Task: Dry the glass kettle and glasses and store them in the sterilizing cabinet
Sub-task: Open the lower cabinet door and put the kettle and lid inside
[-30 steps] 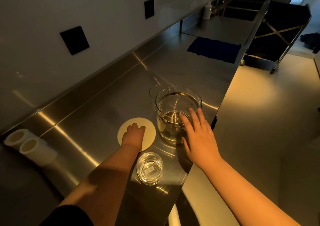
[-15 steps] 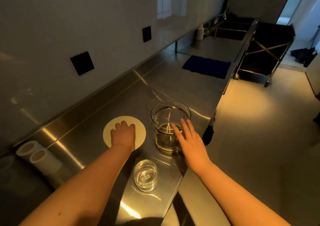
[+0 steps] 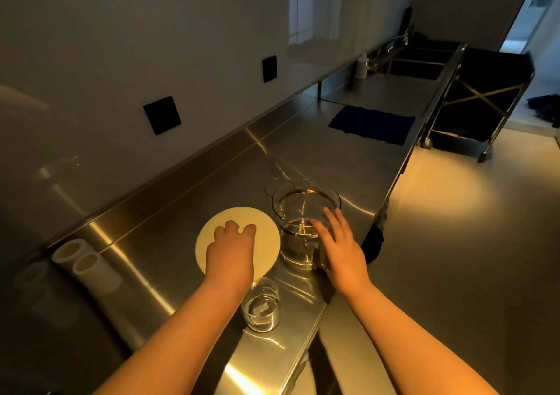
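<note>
A clear glass kettle [image 3: 298,212] stands upright near the front edge of the steel counter [image 3: 169,243]. My right hand [image 3: 342,249] rests flat against its right side, fingers spread. Left of the kettle lies a round cream pad [image 3: 263,228], and my left hand [image 3: 231,250] presses on it with curled fingers. A small drinking glass [image 3: 262,306] stands nearer to me, just right of my left forearm. Another glass [image 3: 277,186] peeks out behind the kettle.
A dark blue cloth [image 3: 372,125] lies farther along the counter, before a sink [image 3: 415,67] with a white bottle [image 3: 361,65]. Two white rolls [image 3: 85,261] lie at the back left. A black folding cart [image 3: 481,103] stands on the floor to the right.
The view has tilted up and shifted. My left hand has slid slightly on the cream pad. My right hand stays against the kettle's side.
</note>
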A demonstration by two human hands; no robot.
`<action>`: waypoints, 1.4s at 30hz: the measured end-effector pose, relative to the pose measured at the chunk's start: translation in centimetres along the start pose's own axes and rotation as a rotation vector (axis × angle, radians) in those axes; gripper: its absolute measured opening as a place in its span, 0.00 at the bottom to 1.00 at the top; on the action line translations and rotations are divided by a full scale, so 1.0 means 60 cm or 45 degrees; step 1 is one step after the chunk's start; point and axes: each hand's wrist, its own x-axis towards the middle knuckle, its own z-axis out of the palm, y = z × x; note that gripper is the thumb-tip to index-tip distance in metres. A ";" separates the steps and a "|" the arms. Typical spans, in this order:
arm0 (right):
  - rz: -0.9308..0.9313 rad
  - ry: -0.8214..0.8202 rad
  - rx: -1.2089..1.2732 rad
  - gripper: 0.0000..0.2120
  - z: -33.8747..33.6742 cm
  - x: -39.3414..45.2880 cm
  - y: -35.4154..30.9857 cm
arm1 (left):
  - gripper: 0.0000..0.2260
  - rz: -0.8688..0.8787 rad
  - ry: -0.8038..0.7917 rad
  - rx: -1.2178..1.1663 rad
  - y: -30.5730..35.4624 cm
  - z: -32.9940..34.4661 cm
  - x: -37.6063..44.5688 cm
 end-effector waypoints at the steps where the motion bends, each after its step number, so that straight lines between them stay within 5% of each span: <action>1: -0.016 0.032 0.004 0.48 0.002 -0.003 -0.001 | 0.34 -0.001 0.004 -0.017 -0.001 -0.001 -0.003; 15: -0.086 0.225 0.062 0.38 0.024 0.006 -0.001 | 0.34 0.026 -0.016 -0.181 0.009 -0.004 0.003; 23: -0.054 0.330 0.191 0.23 0.004 0.022 -0.007 | 0.32 0.028 0.020 -0.233 0.007 -0.004 0.005; 42: 0.020 0.402 0.103 0.27 -0.123 -0.028 -0.040 | 0.32 0.133 0.017 -0.224 0.022 -0.035 -0.015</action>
